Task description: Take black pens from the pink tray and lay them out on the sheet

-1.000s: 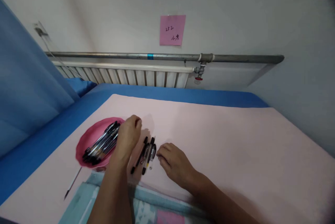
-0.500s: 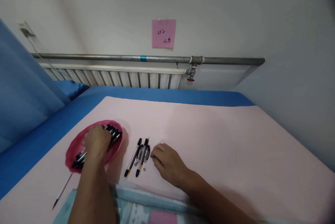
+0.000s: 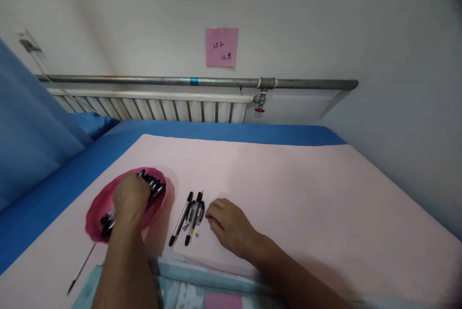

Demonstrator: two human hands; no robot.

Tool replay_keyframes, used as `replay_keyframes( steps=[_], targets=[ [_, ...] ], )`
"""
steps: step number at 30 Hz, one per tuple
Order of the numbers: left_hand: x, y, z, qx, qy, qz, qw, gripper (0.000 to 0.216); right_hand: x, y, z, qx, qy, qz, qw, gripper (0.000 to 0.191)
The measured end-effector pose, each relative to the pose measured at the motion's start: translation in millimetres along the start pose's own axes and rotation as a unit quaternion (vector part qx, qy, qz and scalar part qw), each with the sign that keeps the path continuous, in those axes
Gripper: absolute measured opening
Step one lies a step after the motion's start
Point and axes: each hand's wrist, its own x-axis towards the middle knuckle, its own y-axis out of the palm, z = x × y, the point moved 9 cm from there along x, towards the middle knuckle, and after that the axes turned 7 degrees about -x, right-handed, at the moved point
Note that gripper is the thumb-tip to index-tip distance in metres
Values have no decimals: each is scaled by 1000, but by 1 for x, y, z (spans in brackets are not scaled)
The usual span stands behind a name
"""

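My left hand (image 3: 132,196) reaches down into a pink scalloped bowl (image 3: 93,205) on the left, among black-capped pens (image 3: 156,187). Its fingertips are hidden behind the back of the hand, so what they grip does not show. My right hand (image 3: 229,225) rests on the pink table cover with its fingers loosely curled together and nothing visible in them. Just left of its fingertips lies a small group of pens and pen parts: a clear-barrelled pen (image 3: 180,219), another pen (image 3: 194,218), black caps (image 3: 200,212) and a tiny clear piece (image 3: 197,235).
A thin pen refill (image 3: 81,268) lies in front of the bowl. The pink cover (image 3: 288,193) lies over a blue surface (image 3: 224,131). Behind stand a radiator (image 3: 162,109), a metal pipe (image 3: 144,80) and a red-handled valve (image 3: 259,110). A blue curtain (image 3: 29,131) hangs at left.
My left hand has shifted slightly within the bowl. The whole view has slid a little to the left; my right hand stays beside the loose pens.
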Motion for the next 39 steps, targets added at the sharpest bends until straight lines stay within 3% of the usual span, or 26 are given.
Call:
replay_keyframes(
  steps=[4, 7, 8, 10, 12, 14, 16, 23, 27, 32, 39],
  targets=[
    [-9, -19, -9, -79, 23, -67, 994, 39, 0, -1, 0, 6, 1, -7, 1000, 15],
    [-18, -23, -18, -262, 41, -81, 961, 30, 0, -2, -4, 36, 14, -18, 999, 15],
    [-20, -17, -20, -364, 31, -53, 929, 25, 0, -3, -6, 52, 23, -23, 998, 16],
    [-27, 4, -33, -547, 4, 49, 835, 14, 0, -4, -15, 97, 54, -40, 993, 15],
    [-38, 25, -53, -636, -12, 158, 756, 8, -1, -7, -27, 158, 96, -62, 981, 14],
    [-51, 43, -71, -661, -24, 241, 710, 7, -2, -6, -36, 234, 134, -66, 961, 17],
    [-63, 60, -83, -663, -39, 293, 688, 8, -2, -2, -40, 317, 158, -47, 934, 24],
    [-102, 95, -110, -640, -63, 376, 667, 11, -3, 12, -32, 487, 175, 5, 856, 21],
    [-106, 96, -113, -622, -50, 378, 684, 15, -4, 10, -34, 493, 173, -10, 853, 21],
    [-91, 86, -107, -649, -32, 320, 690, 22, -6, 15, -38, 457, 188, 14, 869, 23],
    [-48, 65, -73, -689, -34, 174, 702, 21, -7, 21, -34, 483, 186, 54, 854, 20]
  ],
)
